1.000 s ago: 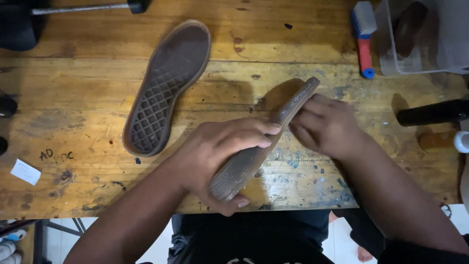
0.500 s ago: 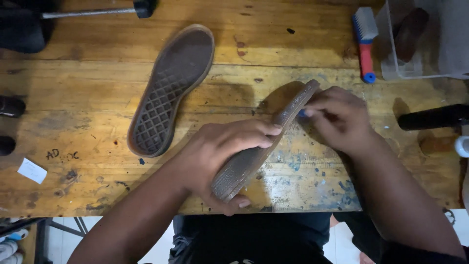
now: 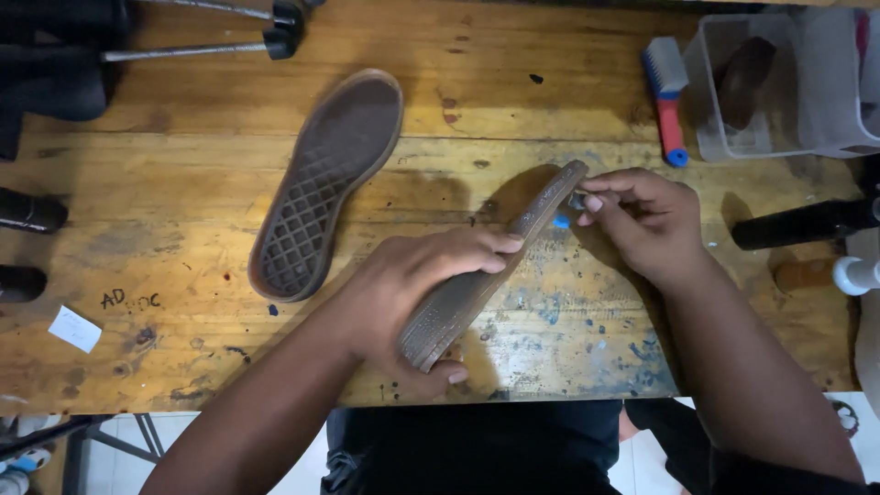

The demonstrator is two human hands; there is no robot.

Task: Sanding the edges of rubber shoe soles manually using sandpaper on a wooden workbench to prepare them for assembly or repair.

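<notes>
My left hand (image 3: pixel 417 289) grips a brown rubber shoe sole (image 3: pixel 541 213) that stands on its edge, tilted, above the wooden workbench (image 3: pixel 183 238). Its heel end rests in my palm and its toe end points up and to the right. My right hand (image 3: pixel 646 220) is at the toe end, its fingertips pinched on a small blue thing (image 3: pixel 562 221) against the sole's rim. What the blue thing is I cannot tell. A second brown sole (image 3: pixel 321 188) lies flat on the bench to the left, its criss-cross tread facing up.
A blue and red brush (image 3: pixel 669 92) lies at the back right beside a clear plastic tub (image 3: pixel 779 82). Black metal tools (image 3: pixel 183 46) lie at the back left, a black handle (image 3: pixel 802 225) and a white bottle cap (image 3: pixel 857 275) at the right edge.
My right hand has slid from the middle of the sole's rim to its toe end, where it now pinches the small blue thing. The left hand keeps its hold.
</notes>
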